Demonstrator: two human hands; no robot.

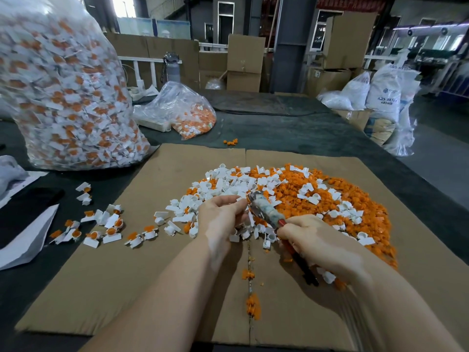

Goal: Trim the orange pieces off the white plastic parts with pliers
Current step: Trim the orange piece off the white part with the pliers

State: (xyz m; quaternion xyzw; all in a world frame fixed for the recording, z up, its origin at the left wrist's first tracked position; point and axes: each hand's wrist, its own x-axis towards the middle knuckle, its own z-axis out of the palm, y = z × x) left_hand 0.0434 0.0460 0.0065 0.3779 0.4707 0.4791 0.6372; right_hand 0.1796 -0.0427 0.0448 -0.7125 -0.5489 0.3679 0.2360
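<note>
My right hand (318, 243) grips the red and black handles of the pliers (264, 209), whose cloth-wrapped head points up and left. My left hand (220, 214) pinches a small white plastic part (242, 198) right at the pliers' jaws. Beneath both hands lies a heap of trimmed white parts (223, 186) and cut orange pieces (355, 199) on a cardboard sheet (127, 275). Untrimmed white parts with orange pieces attached (101, 224) lie scattered at the sheet's left edge.
A big clear bag full of untrimmed parts (63, 97) stands at the back left. A smaller clear bag (187, 113) lies behind the cardboard. White sacks (383, 97) and cardboard boxes (245, 62) stand beyond the dark table. Orange scraps (252, 303) line the cardboard's seam.
</note>
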